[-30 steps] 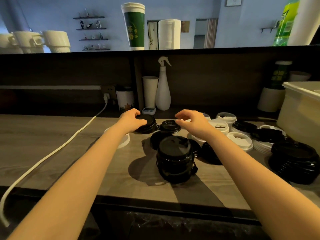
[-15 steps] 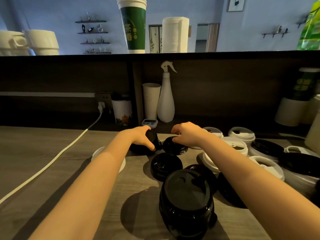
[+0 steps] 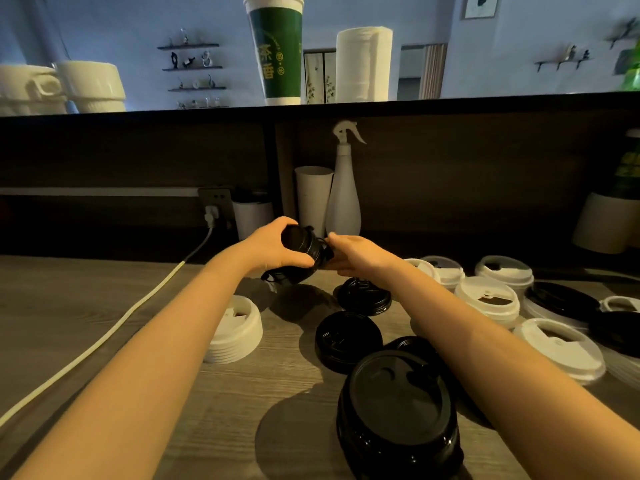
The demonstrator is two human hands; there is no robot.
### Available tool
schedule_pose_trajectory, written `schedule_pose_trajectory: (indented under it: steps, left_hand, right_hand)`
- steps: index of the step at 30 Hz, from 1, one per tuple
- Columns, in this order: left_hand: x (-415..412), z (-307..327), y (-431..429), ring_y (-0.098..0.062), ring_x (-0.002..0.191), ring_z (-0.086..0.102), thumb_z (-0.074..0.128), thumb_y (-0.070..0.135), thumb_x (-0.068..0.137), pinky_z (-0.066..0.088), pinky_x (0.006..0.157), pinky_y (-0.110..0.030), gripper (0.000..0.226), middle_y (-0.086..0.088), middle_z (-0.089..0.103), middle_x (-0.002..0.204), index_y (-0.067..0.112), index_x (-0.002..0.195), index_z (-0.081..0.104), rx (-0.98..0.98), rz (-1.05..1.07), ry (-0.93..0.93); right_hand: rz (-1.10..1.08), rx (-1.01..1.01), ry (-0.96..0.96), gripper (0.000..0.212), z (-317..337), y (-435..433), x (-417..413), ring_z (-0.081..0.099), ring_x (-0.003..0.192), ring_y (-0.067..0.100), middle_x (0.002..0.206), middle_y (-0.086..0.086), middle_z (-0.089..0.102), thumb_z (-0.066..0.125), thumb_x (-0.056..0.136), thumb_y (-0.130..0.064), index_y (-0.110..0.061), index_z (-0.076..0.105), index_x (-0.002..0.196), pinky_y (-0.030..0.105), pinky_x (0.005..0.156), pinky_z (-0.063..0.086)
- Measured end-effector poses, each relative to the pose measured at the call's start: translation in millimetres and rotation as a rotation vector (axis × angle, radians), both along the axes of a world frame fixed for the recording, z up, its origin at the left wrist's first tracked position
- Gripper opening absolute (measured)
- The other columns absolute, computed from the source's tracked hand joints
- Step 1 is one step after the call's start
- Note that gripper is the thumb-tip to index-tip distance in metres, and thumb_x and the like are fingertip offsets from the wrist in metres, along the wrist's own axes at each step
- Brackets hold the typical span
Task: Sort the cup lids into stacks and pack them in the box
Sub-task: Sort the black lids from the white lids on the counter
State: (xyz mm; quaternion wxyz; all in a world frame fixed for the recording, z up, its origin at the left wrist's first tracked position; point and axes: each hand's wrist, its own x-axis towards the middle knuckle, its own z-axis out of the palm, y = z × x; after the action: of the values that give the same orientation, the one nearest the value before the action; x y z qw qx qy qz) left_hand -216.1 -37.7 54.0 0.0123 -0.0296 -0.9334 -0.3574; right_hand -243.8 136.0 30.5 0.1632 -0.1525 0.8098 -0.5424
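Observation:
A small stack of black lids (image 3: 302, 251) is lifted off the counter and tilted on its side. My left hand (image 3: 273, 247) grips it from the left, and my right hand (image 3: 353, 252) presses against its other end. Below them a single black lid (image 3: 363, 295) lies on the counter, with another black lid (image 3: 348, 336) nearer me. A tall black lid stack (image 3: 398, 414) stands closest. A white lid stack (image 3: 235, 329) sits under my left forearm. The box is out of view.
Several white lids (image 3: 488, 299) and more black lids (image 3: 561, 301) crowd the counter on the right. A white spray bottle (image 3: 343, 195) and a paper cup (image 3: 311, 199) stand at the back wall. A white cable (image 3: 138, 313) runs from the wall socket across the left of the counter.
Both hands have raised the small black stack off the counter and tipped it sideways. The lid my right hand was touching stays on the counter. The camera has moved closer.

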Motion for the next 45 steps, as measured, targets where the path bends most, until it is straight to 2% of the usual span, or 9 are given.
schedule_pose_trajectory:
  steps: [3, 10, 15, 21, 26, 31, 34, 38, 45]
  left_hand:
    - [13, 5, 8, -0.024, 0.115, 0.047, 0.079, 0.027, 0.071, 0.048, 0.085, -0.031, 0.086, -0.004, 0.041, 0.132, 0.021, 0.140, 0.027, -0.055, -0.021, 0.047]
    - [53, 24, 37, -0.017, 0.089, 0.053, 0.084, 0.034, 0.062, 0.050, 0.063, -0.021, 0.080, 0.002, 0.042, 0.104, 0.023, 0.118, 0.028, -0.180, -0.064, 0.221]
    - [84, 29, 53, -0.017, 0.109, 0.047, 0.084, 0.043, 0.059, 0.043, 0.085, -0.024, 0.097, 0.000, 0.044, 0.126, 0.023, 0.136, 0.027, -0.203, -0.127, 0.352]
    - [122, 26, 63, -0.013, 0.110, 0.052, 0.057, 0.043, 0.086, 0.045, 0.089, -0.030, 0.060, 0.005, 0.051, 0.126, 0.024, 0.139, 0.036, 0.199, -0.105, 0.244]
    - [156, 22, 78, -0.011, 0.079, 0.065, 0.051, 0.031, 0.093, 0.050, 0.070, -0.024, 0.030, 0.004, 0.065, 0.087, 0.019, 0.118, 0.061, 0.564, -0.108, 0.163]
    - [181, 13, 89, -0.010, 0.070, 0.056, 0.053, 0.033, 0.091, 0.044, 0.068, -0.023, 0.020, 0.007, 0.064, 0.075, 0.024, 0.081, 0.068, 0.599, -0.062, 0.156]
    - [190, 3, 91, -0.017, 0.070, 0.053, 0.053, 0.038, 0.091, 0.041, 0.071, -0.034, 0.025, -0.004, 0.061, 0.082, 0.019, 0.083, 0.067, 0.574, -0.023, 0.093]
    - [198, -8, 93, -0.017, 0.068, 0.052, 0.050, 0.039, 0.092, 0.040, 0.064, -0.029, 0.023, -0.003, 0.059, 0.078, 0.022, 0.083, 0.063, 0.545, 0.041, 0.029]
    - [200, -10, 95, -0.018, 0.070, 0.047, 0.040, 0.039, 0.095, 0.034, 0.063, -0.031, 0.027, -0.003, 0.051, 0.076, 0.016, 0.093, 0.054, 0.439, 0.084, -0.004]
  right_hand:
    - [0.003, -0.131, -0.051, 0.038, 7, 1, 6, 0.064, 0.089, 0.019, 0.101, 0.007, 0.063, 0.040, 0.099, -0.038, -0.010, 0.053, 0.120, 0.037, 0.091, 0.048]
    - [-0.013, -0.286, -0.098, 0.040, 28, 24, 38, 0.065, 0.098, 0.030, 0.107, 0.014, 0.063, 0.067, 0.083, -0.035, -0.010, 0.061, 0.113, 0.041, 0.079, 0.057]
    - [-0.126, -0.405, -0.109, 0.026, 41, 46, 71, 0.064, 0.092, 0.026, 0.103, 0.014, 0.061, 0.066, 0.083, -0.026, -0.010, 0.062, 0.103, 0.033, 0.061, 0.056]
    - [-0.226, -0.537, -0.128, 0.020, 56, 74, 119, 0.065, 0.086, 0.022, 0.097, 0.010, 0.063, 0.062, 0.084, -0.023, -0.012, 0.059, 0.099, 0.027, 0.056, 0.056]
    - [-0.320, -0.617, -0.165, 0.017, 57, 90, 162, 0.064, 0.096, 0.024, 0.105, 0.010, 0.064, 0.062, 0.084, -0.022, -0.012, 0.058, 0.097, 0.035, 0.068, 0.057]
    - [-0.367, -0.314, -0.063, 0.035, 40, 100, 195, 0.064, 0.076, 0.022, 0.089, 0.008, 0.066, 0.058, 0.084, -0.045, -0.013, 0.063, 0.097, 0.028, 0.065, 0.051]
    - [-0.395, -0.221, -0.026, 0.033, 29, 99, 202, 0.058, 0.068, 0.019, 0.076, 0.002, 0.061, 0.055, 0.084, -0.048, -0.017, 0.062, 0.092, 0.027, 0.061, 0.046]
    - [-0.408, -0.164, 0.005, 0.039, 18, 89, 207, 0.061, 0.081, 0.022, 0.092, 0.006, 0.064, 0.052, 0.079, -0.050, -0.019, 0.062, 0.102, 0.028, 0.062, 0.046]
    - [-0.438, -0.081, -0.014, 0.030, 10, 79, 207, 0.059, 0.082, 0.022, 0.080, 0.004, 0.059, 0.047, 0.087, -0.047, -0.021, 0.054, 0.074, 0.032, 0.070, 0.049]
